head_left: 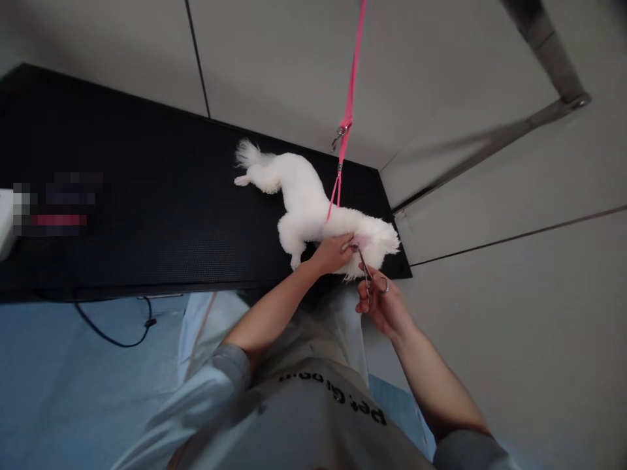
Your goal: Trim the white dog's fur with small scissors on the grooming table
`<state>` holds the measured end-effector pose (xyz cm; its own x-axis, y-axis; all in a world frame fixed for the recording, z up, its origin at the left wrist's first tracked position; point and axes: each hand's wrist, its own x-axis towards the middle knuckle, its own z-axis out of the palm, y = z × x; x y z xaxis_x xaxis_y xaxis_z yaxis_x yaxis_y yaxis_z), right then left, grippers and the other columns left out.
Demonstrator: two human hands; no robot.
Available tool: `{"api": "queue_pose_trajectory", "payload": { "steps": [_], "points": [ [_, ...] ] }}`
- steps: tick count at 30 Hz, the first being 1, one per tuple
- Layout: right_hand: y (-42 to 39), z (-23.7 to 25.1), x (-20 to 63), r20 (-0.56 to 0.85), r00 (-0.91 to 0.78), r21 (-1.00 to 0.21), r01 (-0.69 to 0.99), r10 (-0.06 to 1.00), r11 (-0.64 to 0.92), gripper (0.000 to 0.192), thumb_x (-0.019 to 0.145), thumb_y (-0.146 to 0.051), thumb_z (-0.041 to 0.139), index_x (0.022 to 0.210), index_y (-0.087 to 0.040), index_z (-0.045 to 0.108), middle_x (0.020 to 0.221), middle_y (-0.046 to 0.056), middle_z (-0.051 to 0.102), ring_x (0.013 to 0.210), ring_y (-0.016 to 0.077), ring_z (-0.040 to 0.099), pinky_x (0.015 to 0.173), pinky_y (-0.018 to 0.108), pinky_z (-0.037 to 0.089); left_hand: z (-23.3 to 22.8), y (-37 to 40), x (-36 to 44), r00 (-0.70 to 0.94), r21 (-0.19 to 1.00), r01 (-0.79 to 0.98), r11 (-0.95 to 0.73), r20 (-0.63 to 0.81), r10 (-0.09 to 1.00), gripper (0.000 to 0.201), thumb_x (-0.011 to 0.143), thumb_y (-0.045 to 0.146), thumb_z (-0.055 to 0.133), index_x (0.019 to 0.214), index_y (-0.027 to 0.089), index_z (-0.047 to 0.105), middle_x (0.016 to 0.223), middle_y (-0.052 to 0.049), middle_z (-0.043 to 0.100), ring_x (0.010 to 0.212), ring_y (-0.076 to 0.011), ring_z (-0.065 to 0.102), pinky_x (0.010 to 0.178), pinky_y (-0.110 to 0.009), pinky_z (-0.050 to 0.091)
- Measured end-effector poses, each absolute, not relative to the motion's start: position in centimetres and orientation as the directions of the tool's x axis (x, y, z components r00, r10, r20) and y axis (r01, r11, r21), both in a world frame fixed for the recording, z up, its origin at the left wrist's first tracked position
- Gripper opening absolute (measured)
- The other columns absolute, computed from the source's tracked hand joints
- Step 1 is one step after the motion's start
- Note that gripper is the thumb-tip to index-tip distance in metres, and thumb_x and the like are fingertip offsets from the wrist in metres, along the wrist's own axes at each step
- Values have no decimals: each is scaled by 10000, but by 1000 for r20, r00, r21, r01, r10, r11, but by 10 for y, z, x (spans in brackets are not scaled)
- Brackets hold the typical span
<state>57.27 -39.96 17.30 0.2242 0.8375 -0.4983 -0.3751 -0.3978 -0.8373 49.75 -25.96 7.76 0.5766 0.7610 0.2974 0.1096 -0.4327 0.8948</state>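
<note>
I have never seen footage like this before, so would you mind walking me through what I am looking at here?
This is a single picture from a camera worn on a person's head, looking forward and down, so you see their own arms and apron from above. There is no machine; the work is done with two bare hands. A small white dog stands on a black table, clipped to a pink leash that runs up out of view. The left hand rests on the dog's fur near its head end, apparently holding it steady. The right hand holds a slim metal scissor-handled tool, its tip pointing into the fur beside the left hand. Whether it is scissors or forceps is too small to tell. A black cable hangs below the table edge.
</note>
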Motion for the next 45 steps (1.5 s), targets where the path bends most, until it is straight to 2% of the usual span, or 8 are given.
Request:
{"api": "queue_pose_trajectory", "payload": {
  "steps": [5,10,17,23,27,31,37,45],
  "points": [
    [-391,181,582,-601,65,-746,-403,797,-530,491,702,-524,617,1083,-226,532,592,-42,582,433,111,523,553,327,516,74,-257,503,562,877,102,-469,338,755,322,788,176,498,1086,139,614,998,-72,688,907,-193,630,860,-299,481],
    [-383,176,583,-596,145,-774,-367,790,-516,439,689,-408,689,1064,-222,556,638,-38,603,444,82,513,571,314,534,70,-257,507,580,861,134,-490,333,743,312,804,212,507,1095,168,611,1007,-63,693,932,-202,641,873,-313,497],
    [-389,180,579,-541,187,-816,-354,820,-457,456,699,-391,687,1096,-217,548,577,-70,548,391,65,461,452,243,490,66,-256,508,537,891,142,-432,298,790,343,794,223,522,1122,181,614,1128,-63,665,1057,-208,616,952,-319,479],
    [-382,180,583,-635,49,-714,-420,771,-560,453,710,-471,625,1088,-232,553,604,-55,568,439,87,513,538,289,510,66,-257,507,552,891,120,-439,308,775,328,793,237,533,1103,181,623,1082,-54,684,1011,-203,633,922,-316,492],
    [-383,177,582,-614,97,-742,-411,783,-530,437,690,-364,675,1086,-228,551,622,-71,552,432,61,489,516,246,491,67,-257,506,579,901,141,-411,261,772,375,783,231,551,1150,174,605,1102,-63,679,986,-201,639,900,-310,500],
    [-390,178,582,-562,139,-784,-404,816,-471,443,710,-384,665,1105,-221,550,594,-83,515,394,48,434,463,224,465,66,-256,505,581,902,131,-411,266,769,392,785,217,544,1169,155,597,1162,-74,654,1059,-200,615,961,-314,467],
    [-384,180,584,-626,14,-708,-429,780,-561,472,719,-506,604,1099,-230,555,604,-62,533,459,81,495,537,273,482,68,-255,505,599,912,99,-397,264,756,390,780,206,544,1166,196,599,1116,-40,674,1002,-190,633,921,-304,492],
    [-389,175,576,-585,150,-767,-420,797,-485,428,700,-378,665,1088,-228,562,581,-87,495,385,43,404,423,206,423,70,-257,502,600,939,55,-339,240,763,371,772,213,554,1136,200,621,1112,-33,678,962,-185,646,891,-288,507]
  ]
}}
